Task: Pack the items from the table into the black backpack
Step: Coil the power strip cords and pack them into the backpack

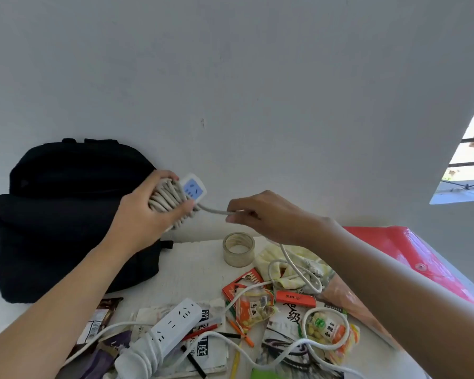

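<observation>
The black backpack (66,214) stands against the wall at the left of the table. My left hand (145,212) grips a small white power strip (193,190) with its grey cord (166,201) coiled around it, held in the air just right of the backpack. My right hand (257,214) pinches the loose stretch of that cord (214,211), which runs down from my hand to the table. A second white power strip (175,324) with a wrapped cord lies at the front of the table.
On the white table (197,272) lie a roll of clear tape (238,250), a yellow cloth (285,269), snack packets (323,328), an orange box (242,283), pens, booklets and a dark wrapper (99,318). A red folder (411,250) sits at the right. A window (471,160) is far right.
</observation>
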